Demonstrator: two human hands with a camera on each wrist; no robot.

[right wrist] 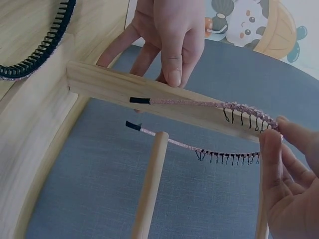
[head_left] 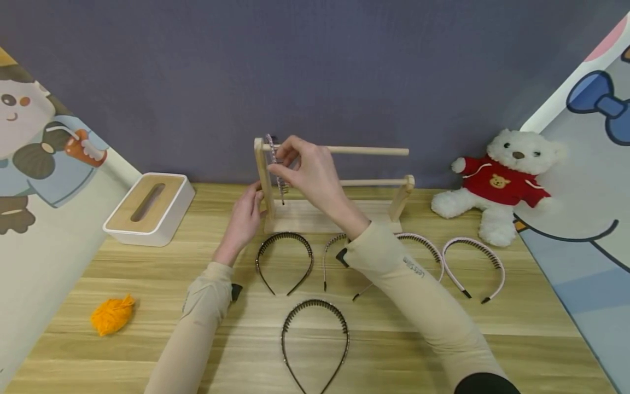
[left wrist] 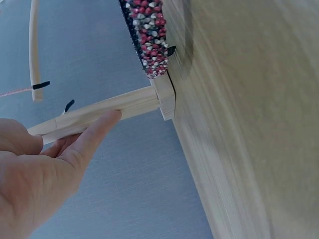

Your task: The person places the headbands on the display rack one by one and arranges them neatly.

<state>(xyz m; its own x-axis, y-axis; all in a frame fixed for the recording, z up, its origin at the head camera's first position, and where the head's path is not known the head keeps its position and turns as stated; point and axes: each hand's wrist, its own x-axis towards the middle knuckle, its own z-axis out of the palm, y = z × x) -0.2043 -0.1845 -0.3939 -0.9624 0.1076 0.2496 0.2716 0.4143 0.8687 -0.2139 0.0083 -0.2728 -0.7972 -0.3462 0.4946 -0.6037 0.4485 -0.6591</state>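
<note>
- Right hand point(head_left: 311, 167) pinches a pink headband point(head_left: 281, 189) at the left end of the upper rod point(head_left: 369, 150).
- Left hand point(head_left: 246, 213) grips the left post point(head_left: 262, 169) of the wooden rack point(head_left: 295, 215) — near the desk point(head_left: 403, 350)'s back edge.

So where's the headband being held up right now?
In the head view, the headband is in the right hand, at the left end of the wooden rack, beside its left post.
</note>
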